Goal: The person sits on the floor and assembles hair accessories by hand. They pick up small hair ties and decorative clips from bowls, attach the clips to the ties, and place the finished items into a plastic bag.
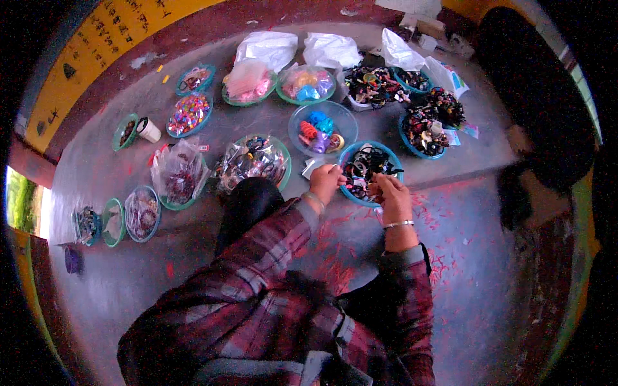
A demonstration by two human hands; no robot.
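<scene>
My left hand is closed in a pinch at the left rim of a blue basket. Over the basket's right side, my right hand also has its fingers drawn together. Whatever sits between the fingertips of either hand is too small to make out. Inside the basket lies a tangle of black bands that look like hair ties, with small light and pink bits among them. A small pale packet rests beside my left hand.
Behind the blue basket stands a clear bowl of colourful bundles. Several baskets surround it, including one of wrapped items and one of bright small pieces. White bags lie at the back. Red scraps litter the floor. A dark-clothed person is at right.
</scene>
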